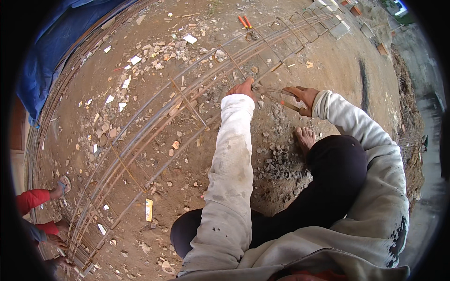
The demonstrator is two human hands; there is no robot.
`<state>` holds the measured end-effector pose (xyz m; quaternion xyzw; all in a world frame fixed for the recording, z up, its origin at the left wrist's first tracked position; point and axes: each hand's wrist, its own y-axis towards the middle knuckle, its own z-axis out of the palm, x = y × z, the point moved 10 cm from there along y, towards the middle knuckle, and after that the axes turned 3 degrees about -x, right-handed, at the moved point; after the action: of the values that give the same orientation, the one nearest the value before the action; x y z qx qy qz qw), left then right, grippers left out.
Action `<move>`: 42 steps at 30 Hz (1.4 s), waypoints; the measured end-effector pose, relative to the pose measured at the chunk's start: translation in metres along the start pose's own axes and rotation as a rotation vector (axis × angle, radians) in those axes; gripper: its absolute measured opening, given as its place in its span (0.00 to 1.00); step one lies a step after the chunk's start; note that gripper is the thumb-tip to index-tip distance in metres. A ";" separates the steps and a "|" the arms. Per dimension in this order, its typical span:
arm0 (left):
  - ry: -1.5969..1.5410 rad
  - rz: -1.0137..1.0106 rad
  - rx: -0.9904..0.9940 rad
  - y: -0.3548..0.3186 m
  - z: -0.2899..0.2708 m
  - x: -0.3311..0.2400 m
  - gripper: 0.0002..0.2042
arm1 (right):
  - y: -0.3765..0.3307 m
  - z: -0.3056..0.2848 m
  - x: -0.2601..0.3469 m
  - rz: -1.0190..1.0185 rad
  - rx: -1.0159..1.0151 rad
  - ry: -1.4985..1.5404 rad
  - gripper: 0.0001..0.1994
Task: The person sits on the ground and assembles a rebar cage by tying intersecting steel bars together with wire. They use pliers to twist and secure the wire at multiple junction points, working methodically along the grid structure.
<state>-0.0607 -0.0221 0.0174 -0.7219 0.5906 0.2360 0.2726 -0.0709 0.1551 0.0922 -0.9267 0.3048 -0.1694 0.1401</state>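
A long rebar cage point(131, 146) of steel bars and square stirrups curves across the view from lower left to upper right. My left hand point(242, 89) is closed at its near bar, fingers partly hidden behind the knuckles. Just right of it, my right hand point(304, 99) holds a pair of pincers point(287, 104) by their spread handles. The jaws lie beside my left hand at the near bar; any wire between them is too small to make out. Beyond the cage, red-handled pliers point(245, 23) touch the far bars.
At lower left, a co-worker's hands point(57, 241) are at the cage's other end. Broken tile and stones point(145, 54) litter the dirt, with gravel point(281, 161) beside my bare foot point(305, 138). A dark bundle of thin wire point(363, 84) lies right; blue tarp point(47, 61) hangs left.
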 end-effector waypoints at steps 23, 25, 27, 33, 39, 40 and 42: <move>-0.506 0.012 -0.002 0.008 0.005 0.015 0.16 | -0.024 0.097 -0.108 0.081 -0.115 0.346 0.30; -0.564 -0.099 0.071 0.009 0.011 0.017 0.15 | -0.024 0.110 -0.118 0.097 -0.104 0.417 0.30; -0.621 -0.322 0.197 0.007 0.020 0.027 0.15 | -0.026 0.125 -0.124 0.124 -0.084 0.482 0.30; -0.127 0.033 -0.173 0.012 0.000 0.020 0.26 | -0.004 0.149 -0.123 0.095 0.030 0.623 0.31; 0.421 0.079 -0.423 0.006 -0.004 -0.037 0.13 | -0.003 0.171 -0.141 0.093 0.066 0.639 0.32; 0.534 0.135 -0.441 0.010 0.003 -0.037 0.11 | -0.002 0.176 -0.147 0.100 0.068 0.627 0.32; 0.721 0.229 -0.457 0.009 0.014 -0.041 0.07 | -0.005 0.167 -0.150 0.087 0.047 0.638 0.31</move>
<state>-0.0777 0.0154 0.0327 -0.7298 0.6568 0.1223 -0.1455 -0.1149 0.2767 -0.0914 -0.8093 0.3689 -0.4523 0.0659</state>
